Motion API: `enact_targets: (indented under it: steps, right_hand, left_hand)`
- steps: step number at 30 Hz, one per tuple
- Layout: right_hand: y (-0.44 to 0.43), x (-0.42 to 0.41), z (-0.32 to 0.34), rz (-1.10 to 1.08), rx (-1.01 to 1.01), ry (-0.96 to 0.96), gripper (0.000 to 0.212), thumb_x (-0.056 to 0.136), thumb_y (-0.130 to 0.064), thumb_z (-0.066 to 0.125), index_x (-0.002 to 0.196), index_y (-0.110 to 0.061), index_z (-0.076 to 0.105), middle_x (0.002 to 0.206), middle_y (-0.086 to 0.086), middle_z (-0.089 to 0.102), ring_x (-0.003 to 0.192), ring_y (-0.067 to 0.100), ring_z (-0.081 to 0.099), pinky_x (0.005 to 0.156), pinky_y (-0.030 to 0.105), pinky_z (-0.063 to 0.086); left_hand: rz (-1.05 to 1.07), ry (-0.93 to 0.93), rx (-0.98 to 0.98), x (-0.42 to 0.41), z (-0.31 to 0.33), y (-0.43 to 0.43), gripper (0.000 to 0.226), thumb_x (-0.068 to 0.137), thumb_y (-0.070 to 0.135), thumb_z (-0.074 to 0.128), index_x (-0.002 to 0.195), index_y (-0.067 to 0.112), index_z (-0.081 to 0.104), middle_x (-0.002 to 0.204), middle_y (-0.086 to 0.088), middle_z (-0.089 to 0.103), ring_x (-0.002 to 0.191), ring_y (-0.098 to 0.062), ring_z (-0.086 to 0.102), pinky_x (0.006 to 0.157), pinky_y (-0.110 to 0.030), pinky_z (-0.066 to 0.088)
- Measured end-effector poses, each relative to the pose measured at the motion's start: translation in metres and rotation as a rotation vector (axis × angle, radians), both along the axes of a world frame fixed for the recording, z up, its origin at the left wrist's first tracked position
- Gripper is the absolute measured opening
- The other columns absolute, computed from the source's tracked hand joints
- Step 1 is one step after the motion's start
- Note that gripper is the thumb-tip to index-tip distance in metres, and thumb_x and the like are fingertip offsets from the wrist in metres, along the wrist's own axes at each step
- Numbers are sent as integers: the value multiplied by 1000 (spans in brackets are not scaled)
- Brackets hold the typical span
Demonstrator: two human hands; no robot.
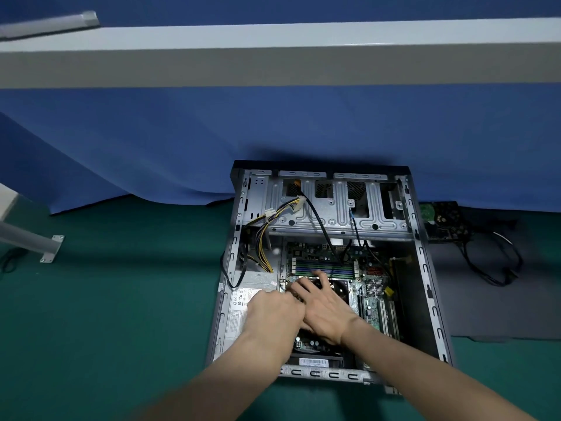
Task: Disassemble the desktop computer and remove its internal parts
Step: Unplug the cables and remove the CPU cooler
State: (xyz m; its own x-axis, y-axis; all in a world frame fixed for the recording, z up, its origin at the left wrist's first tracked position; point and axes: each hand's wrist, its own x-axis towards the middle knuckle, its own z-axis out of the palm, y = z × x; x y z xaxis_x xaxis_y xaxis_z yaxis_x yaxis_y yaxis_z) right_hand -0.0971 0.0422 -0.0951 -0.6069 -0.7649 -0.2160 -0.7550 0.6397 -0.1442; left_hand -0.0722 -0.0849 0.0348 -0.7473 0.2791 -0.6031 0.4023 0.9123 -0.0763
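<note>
Computer case (321, 374) flat, lengthwise — front probably far

computer case (425, 268) lies open | right hand (326, 312) spread flat on cooler (337, 288) | left hand (273, 311) pressed against right hand's side, fingertips hidden, perhaps pinching the cooler's edge | memory slots (321, 266) just beyond fingertips | power supply (239, 311) beside left hand
</note>
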Motion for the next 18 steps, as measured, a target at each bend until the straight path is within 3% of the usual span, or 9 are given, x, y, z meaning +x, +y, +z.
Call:
enact_targets:
  steps: [4,6,8,10,13,15,18]
  right_hand:
    - [-5,-1,2,6,86,-80,66,91,-42,5,123,-12,55,127,10,48,115,29,42,102,59,27]
    - [-5,-2,-1,7,86,-106,75,87,-42,-4,132,-13,48,136,10,41,120,29,35,105,59,18]
    - [-5,-2,-3,10,87,-114,76,86,-42,-6,135,-15,46,137,8,39,121,29,32,105,59,17]
    - [-4,-2,-3,16,89,-103,71,88,-39,-1,137,-15,44,133,7,41,120,28,34,104,59,20]
    - [-4,-2,-2,11,46,-102,64,90,-39,7,125,-13,53,124,8,49,113,29,42,100,60,28]
    - [-3,-1,-3,19,43,-81,60,90,-41,11,113,-13,58,120,9,51,112,29,43,99,59,30]
    - [-3,-1,-4,-3,46,-77,62,91,-43,8,112,-12,57,119,8,49,112,28,42,101,56,27]
  left_hand:
    - [520,-102,57,-15,-3,12,27,88,12,56,115,13,54,119,-6,56,112,-24,55,80,-33,44]
    - [630,-131,115,-22,-2,12,27,90,17,50,117,13,54,122,-7,55,114,-24,53,87,-33,43]
    - [494,-69,95,-15,2,10,28,93,24,46,117,12,54,120,-8,55,112,-26,54,85,-36,44]
    - [212,78,4,-1,6,6,25,95,20,47,115,6,51,110,-10,58,99,-28,58,68,-34,42]
    - [-143,99,-33,11,2,-4,21,91,-1,43,112,-3,48,98,-13,56,87,-25,58,47,-26,21]
    - [-154,49,-2,10,4,-8,21,89,-2,48,108,3,57,99,-9,59,90,-25,61,49,-24,18]
    - [144,11,69,6,5,5,18,86,6,57,102,14,60,105,-5,61,98,-24,61,65,-27,32]
